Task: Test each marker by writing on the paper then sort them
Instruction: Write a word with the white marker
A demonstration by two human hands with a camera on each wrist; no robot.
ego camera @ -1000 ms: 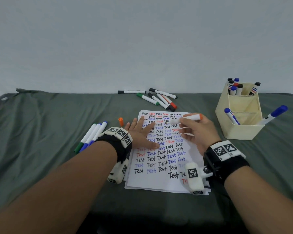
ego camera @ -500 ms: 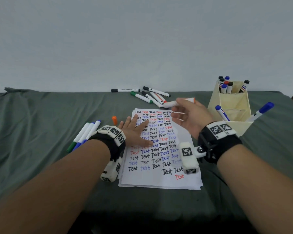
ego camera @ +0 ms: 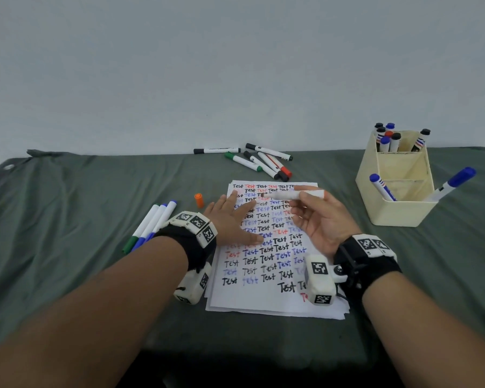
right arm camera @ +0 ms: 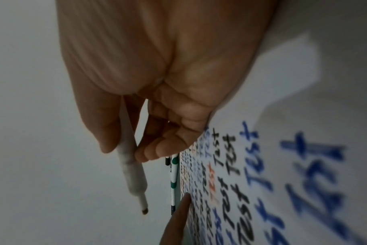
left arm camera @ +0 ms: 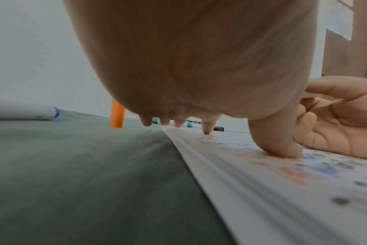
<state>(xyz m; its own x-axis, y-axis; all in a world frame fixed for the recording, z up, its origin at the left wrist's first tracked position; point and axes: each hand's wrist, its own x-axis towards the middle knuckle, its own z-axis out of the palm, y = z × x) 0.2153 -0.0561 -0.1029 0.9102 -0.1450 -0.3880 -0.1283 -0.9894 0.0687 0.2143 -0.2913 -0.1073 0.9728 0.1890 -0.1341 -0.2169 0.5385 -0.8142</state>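
A stack of white paper [ego camera: 266, 301] covered with rows of "Test" in black, blue and red lies on the grey-green cloth. My left hand [ego camera: 230, 219] lies flat on the paper's left side, its fingertips [left arm camera: 206, 128] pressing the sheet [left arm camera: 283, 190]. My right hand [ego camera: 317, 217] hovers palm up over the paper and pinches an uncapped white marker [ego camera: 294, 195] between thumb and fingers, tip pointing left. In the right wrist view that marker [right arm camera: 132, 172] shows a dark bare tip. An orange cap [ego camera: 198, 200] stands left of the paper.
Three capped markers [ego camera: 151, 225] lie side by side at the left. Several more markers [ego camera: 259, 161] lie scattered behind the paper. A cream compartment holder [ego camera: 398, 186] at the right holds several markers, with a blue-capped one [ego camera: 451, 186] leaning out.
My right hand, which had lifted the marker toward the far markers half a second ago, is back over the upper paper with the marker level. The left hand has stayed flat.
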